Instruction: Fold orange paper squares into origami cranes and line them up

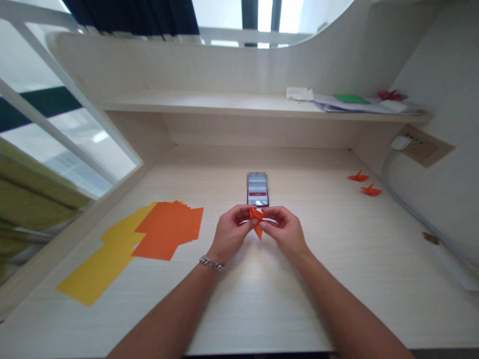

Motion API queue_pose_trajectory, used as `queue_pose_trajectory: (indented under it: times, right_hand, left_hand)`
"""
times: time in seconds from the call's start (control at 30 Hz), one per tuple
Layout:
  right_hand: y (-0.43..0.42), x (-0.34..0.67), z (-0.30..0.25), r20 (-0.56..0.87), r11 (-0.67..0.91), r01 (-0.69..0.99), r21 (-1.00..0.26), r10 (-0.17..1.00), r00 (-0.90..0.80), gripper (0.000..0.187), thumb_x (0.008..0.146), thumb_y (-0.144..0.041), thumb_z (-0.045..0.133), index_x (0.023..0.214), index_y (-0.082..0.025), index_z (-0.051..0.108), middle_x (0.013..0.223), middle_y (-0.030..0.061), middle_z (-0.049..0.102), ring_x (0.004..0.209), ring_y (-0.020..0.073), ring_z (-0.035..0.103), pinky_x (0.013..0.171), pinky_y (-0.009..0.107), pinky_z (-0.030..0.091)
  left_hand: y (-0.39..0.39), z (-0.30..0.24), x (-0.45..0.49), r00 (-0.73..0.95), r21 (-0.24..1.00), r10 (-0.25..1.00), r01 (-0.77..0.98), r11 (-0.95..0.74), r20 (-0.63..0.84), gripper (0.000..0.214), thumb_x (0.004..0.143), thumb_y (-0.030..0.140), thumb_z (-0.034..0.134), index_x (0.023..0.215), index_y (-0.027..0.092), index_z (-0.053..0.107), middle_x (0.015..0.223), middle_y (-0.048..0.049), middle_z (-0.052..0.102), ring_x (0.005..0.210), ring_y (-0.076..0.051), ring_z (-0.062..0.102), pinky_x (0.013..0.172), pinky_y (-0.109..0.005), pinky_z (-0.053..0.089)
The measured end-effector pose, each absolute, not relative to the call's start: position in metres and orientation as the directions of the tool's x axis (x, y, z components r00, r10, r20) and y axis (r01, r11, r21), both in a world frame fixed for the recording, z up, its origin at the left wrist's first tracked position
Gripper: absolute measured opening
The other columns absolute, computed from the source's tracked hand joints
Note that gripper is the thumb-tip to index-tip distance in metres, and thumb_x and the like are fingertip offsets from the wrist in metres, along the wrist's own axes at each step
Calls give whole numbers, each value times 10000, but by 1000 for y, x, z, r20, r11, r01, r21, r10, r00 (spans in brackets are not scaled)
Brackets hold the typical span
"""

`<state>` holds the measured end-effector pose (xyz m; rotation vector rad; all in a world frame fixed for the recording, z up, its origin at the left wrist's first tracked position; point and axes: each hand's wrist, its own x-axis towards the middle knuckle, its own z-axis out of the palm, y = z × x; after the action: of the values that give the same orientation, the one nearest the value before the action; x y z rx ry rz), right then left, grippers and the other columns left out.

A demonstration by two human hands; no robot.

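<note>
Hands together: L hand (231,233), R hand (284,233) clamped on folded orange origami paper (256,222), held above pale woodgrain table (299,304), just before black smartphone (258,197). Too-tight pinch could crease/tear paper; slip could drop it.

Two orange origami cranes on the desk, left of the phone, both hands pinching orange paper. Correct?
Wrong side: the head view shows the orange origami cranes to the right of the phone, not the left. The rest holds: the left hand and right hand pinch the orange paper.
</note>
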<state>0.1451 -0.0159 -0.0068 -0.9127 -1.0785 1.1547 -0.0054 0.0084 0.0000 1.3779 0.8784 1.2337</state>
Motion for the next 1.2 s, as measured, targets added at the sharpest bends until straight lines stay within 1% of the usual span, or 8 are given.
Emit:
queue_pose_trajectory:
  times: [0.13, 0.23, 0.57, 0.73, 0.8, 0.93, 1.03, 1.2]
  right_hand:
    - [-16, 146, -6, 135, 145, -148, -978, 988, 74, 262, 664, -274, 755, 880, -186, 635, 926, 62, 684, 883, 213, 650, 786, 366, 550]
    - [-15, 147, -6, 133, 143, -124, -982, 987, 84, 232, 672, -259, 741, 864, -182, 636, 887, 59, 689, 839, 202, 656, 783, 360, 543]
    - [-14, 147, -8, 99, 118, -160, -980, 988, 118, 280, 611, -227, 766, 855, -186, 635, 834, 37, 688, 789, 188, 655, 771, 348, 532]
    - [-13, 147, -7, -15, 15, -266, -964, 994, 108, 326, 573, -252, 793, 844, -176, 629, 767, 29, 686, 731, 186, 657, 697, 342, 545]
    - [-13, 146, -7, -35, -3, -291, -957, 994, 106, 333, 584, -276, 791, 850, -168, 624, 750, 30, 687, 710, 186, 658, 670, 342, 549]
    - [-13, 146, -9, -36, -5, -285, -959, 994, 106, 327, 623, -331, 772, 856, -161, 620, 720, 33, 690, 681, 189, 661, 641, 340, 553]
    - [-13, 146, -10, -38, -6, -267, -964, 993, 113, 336, 613, -348, 779, 847, -163, 623, 707, 31, 690, 662, 189, 660, 621, 334, 556]
    - [-13, 145, -10, -37, -7, -231, -973, 991, 128, 304, 623, -347, 773, 821, -169, 626, 681, 27, 681, 619, 180, 649, 588, 321, 552]
  left_hand:
    - [8, 1, -5, 188, 972, 959, -143, -187, 212, 314, 679, 213, 758, 963, 140, 644, 934, -86, 709, 881, -206, 668, 831, -348, 528]
    - [8, 1, -4, 188, 973, 962, -158, -171, 199, 325, 683, 219, 756, 976, 140, 639, 963, -94, 707, 895, -208, 668, 833, -349, 528]
    - [8, 0, -4, 208, 977, 967, -182, -113, 150, 323, 693, 203, 742, 989, 131, 636, 985, -107, 703, 901, -210, 667, 831, -347, 528]
    - [8, -1, -4, 234, 977, 965, -200, -73, 120, 394, 678, 182, 748, 1040, 140, 597, 931, -91, 714, 867, -210, 681, 792, -342, 545]
    - [8, -1, -4, 238, 980, 965, -188, -64, 108, 417, 689, 182, 739, 1071, 145, 576, 920, -87, 717, 862, -206, 683, 781, -335, 548]
    - [6, 0, -3, 249, 985, 964, -169, -46, 88, 446, 709, 198, 721, 1117, 147, 547, 905, -87, 720, 847, -206, 688, 770, -335, 554]
    - [5, 3, -3, 255, 987, 965, -159, -24, 65, 460, 709, 206, 717, 1131, 148, 540, 897, -86, 721, 836, -210, 691, 758, -338, 557]
    - [5, 5, -3, 261, 988, 965, -155, 11, 30, 489, 682, 192, 729, 1135, 144, 550, 817, -71, 723, 750, -201, 694, 708, -336, 564]
